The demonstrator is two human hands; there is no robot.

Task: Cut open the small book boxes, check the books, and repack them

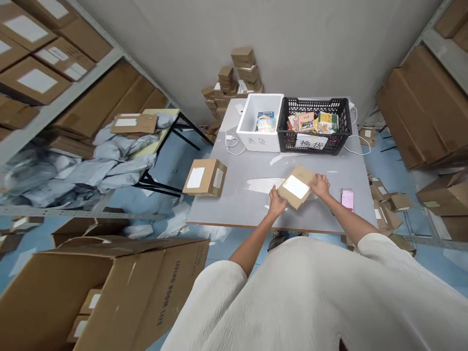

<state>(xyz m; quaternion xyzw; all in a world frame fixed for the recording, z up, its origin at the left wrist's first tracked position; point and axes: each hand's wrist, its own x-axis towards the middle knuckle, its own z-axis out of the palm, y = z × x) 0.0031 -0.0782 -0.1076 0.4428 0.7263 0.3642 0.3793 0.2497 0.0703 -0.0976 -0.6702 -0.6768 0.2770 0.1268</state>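
Note:
A small brown cardboard parcel point(297, 186) with a white label lies on the grey table point(256, 204) in front of me. My left hand point(276, 202) grips its near left corner. My right hand point(321, 185) holds its right edge. A second labelled cardboard box point(204, 177) sits at the table's left edge, apart from both hands. A pink phone point(347, 199) lies just right of my right forearm.
At the table's back stand a white tub point(252, 127) and a black crate point(341, 127), both holding colourful booklets. Small boxes point(234, 78) are stacked against the wall. Shelves of cartons flank both sides. A large open carton point(109, 292) stands at lower left, grey bags point(109, 161) beyond it.

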